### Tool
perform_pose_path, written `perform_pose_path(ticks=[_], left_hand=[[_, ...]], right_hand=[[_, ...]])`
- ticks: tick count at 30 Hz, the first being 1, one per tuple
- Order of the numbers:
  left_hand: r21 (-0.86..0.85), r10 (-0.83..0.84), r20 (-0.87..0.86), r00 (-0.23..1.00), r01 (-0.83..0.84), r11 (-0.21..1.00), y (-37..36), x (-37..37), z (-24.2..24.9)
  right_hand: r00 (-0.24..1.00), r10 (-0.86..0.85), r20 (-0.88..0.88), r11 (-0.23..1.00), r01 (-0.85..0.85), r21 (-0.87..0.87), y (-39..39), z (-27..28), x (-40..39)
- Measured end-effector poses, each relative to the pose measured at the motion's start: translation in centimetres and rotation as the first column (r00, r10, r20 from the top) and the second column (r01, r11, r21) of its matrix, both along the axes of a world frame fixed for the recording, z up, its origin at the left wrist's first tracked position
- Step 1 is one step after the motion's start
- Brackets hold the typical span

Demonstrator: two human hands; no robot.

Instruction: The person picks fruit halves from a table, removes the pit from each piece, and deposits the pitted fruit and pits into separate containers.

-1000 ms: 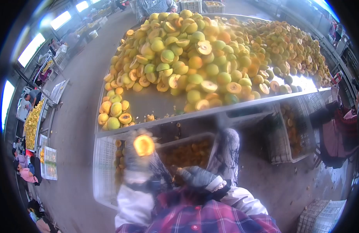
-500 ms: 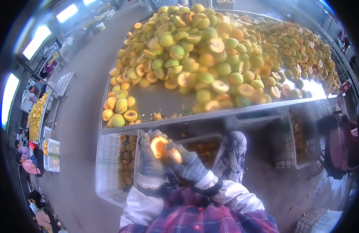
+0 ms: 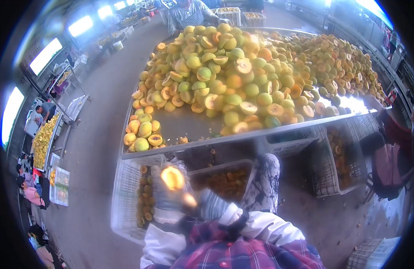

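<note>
My left hand [image 3: 167, 197], in a grey glove, is closed around a peach half [image 3: 173, 178] with its orange cut face turned up. My gloved right hand [image 3: 212, 205] sits lower and beside it, smeared by motion. At its fingertips shows a second, blurred orange piece [image 3: 189, 200], which looks like another peach half. Both hands are over the crates, just in front of the metal table [image 3: 180, 123]. On that table lies a large heap of yellow-green peaches [image 3: 207, 74], many of them cut in halves. A small group of peaches [image 3: 143, 130] lies at the near left corner.
Below the table edge stand a white crate [image 3: 121, 215] with fruit pieces, a crate [image 3: 249, 179] between my knees and another crate [image 3: 325, 188] at the right. A person [image 3: 189, 15] is across the table. A pink bag or garment [image 3: 390, 166] is at the right.
My view has tilted up, showing more of the person opposite. My hands have moved apart a little, the right one lower, and the peach half in the left hand has shifted left.
</note>
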State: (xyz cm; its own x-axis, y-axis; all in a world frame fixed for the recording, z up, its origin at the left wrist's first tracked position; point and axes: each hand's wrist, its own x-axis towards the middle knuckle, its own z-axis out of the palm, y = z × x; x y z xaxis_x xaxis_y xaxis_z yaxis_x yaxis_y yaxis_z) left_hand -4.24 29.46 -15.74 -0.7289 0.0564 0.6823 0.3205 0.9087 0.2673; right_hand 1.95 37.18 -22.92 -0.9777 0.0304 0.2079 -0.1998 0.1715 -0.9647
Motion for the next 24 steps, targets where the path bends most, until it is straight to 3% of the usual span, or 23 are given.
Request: perform_pose_path(ticks=[1, 2, 3, 5, 7, 8, 9, 10, 11, 12, 13, 14, 15, 16, 17, 19, 21, 22, 24], left_hand=[[0.16, -0.102, 0.141, 0.985, 0.079, 0.984, -3.8, -3.3, -2.8], [0.167, -0.107, 0.13, 0.986, 0.085, 0.982, -6.4, -4.7, -2.0], [0.264, -0.136, 0.192, 0.972, 0.082, 0.961, -8.6, -5.9, -0.9], [0.44, -0.212, 0.305, 0.928, 0.06, 0.896, -13.2, -8.5, 0.6], [0.025, 0.03, -0.092, 0.995, -0.028, 0.999, -18.3, -14.4, -4.0], [-0.048, -0.024, -0.073, 0.997, 0.021, 0.999, -17.0, -15.2, -3.2], [0.208, -0.237, 0.121, 0.964, 0.209, 0.956, -11.1, -13.0, 0.9], [0.217, -0.145, 0.46, 0.876, 0.047, 0.975, -8.4, -14.6, -0.1], [0.096, -0.349, 0.337, 0.874, 0.337, 0.937, -3.2, -13.9, 1.8], [0.075, -0.442, 0.326, 0.836, 0.443, 0.893, 0.0, -16.0, -0.6], [0.333, -0.671, 0.319, 0.669, 0.584, 0.74, 5.2, -14.9, 1.5], [0.058, -0.714, 0.212, 0.667, 0.721, 0.69, 8.5, -18.3, -1.5], [0.044, -0.567, 0.524, 0.636, 0.644, 0.763, 12.2, -19.6, -2.3], [0.064, -0.574, 0.545, 0.611, 0.653, 0.755, 15.7, -17.8, 1.3], [0.067, -0.574, 0.547, 0.609, 0.652, 0.755, 17.7, -19.1, -0.7], [0.022, -0.645, 0.331, 0.688, 0.678, 0.735, 21.2, -22.6, -6.1], [0.004, -0.604, 0.298, 0.74, 0.631, 0.776, 21.9, -22.5, -6.9], [0.02, -0.613, 0.31, 0.727, 0.64, 0.768, 21.7, -22.5, -6.8], [0.024, -0.579, 0.431, 0.692, 0.632, 0.774, 21.3, -22.1, -5.7]], right_hand=[[0.985, 0.171, -0.021, 0.982, -0.169, 0.088, 0.2, 1.0, 0.6], [0.992, 0.126, -0.013, 0.988, -0.124, 0.091, 0.4, 2.4, 1.7], [0.974, 0.085, 0.211, 0.99, -0.058, -0.131, 1.0, 2.4, 3.5], [0.942, -0.152, 0.298, 0.937, 0.041, 0.348, 3.0, 2.4, 3.8], [0.927, -0.209, 0.311, 0.975, 0.174, 0.136, 3.5, -1.5, 4.1], [0.93, -0.061, 0.364, 0.937, 0.179, -0.301, 3.3, -4.0, 3.6], [0.929, -0.061, 0.364, 0.938, 0.178, -0.298, 3.2, -5.5, 3.3], [0.905, -0.089, 0.416, 0.965, 0.182, -0.19, 3.3, -6.5, 2.7], [0.879, -0.126, 0.459, 0.981, 0.18, -0.075, 3.9, -6.9, 1.7], [0.796, -0.124, 0.593, 0.989, 0.146, 0.011, 4.4, -5.2, 0.9], [0.867, -0.178, 0.466, 0.976, 0.094, 0.198, 4.8, -4.3, 0.4], [0.856, -0.081, 0.51, 0.997, 0.064, 0.051, 5.7, -3.2, 0.9], [0.841, 0.022, 0.541, 0.994, 0.038, -0.099, 6.9, 1.1, 1.2], [0.841, 0.02, 0.541, 0.995, 0.039, -0.097, 7.4, 0.4, 0.8], [0.829, 0.022, 0.559, 0.976, 0.102, -0.19, 7.1, -1.2, 0.9], [0.815, 0.032, 0.578, 0.947, 0.16, -0.278, 6.2, -5.3, 1.2], [0.852, -0.154, 0.501, 0.988, 0.138, 0.069, 5.1, -11.2, 1.0], [0.816, -0.096, 0.57, 0.991, 0.023, 0.134, 5.3, -12.0, 0.0], [0.816, -0.108, 0.567, 0.993, 0.062, 0.1, 5.3, -10.4, 0.0]])
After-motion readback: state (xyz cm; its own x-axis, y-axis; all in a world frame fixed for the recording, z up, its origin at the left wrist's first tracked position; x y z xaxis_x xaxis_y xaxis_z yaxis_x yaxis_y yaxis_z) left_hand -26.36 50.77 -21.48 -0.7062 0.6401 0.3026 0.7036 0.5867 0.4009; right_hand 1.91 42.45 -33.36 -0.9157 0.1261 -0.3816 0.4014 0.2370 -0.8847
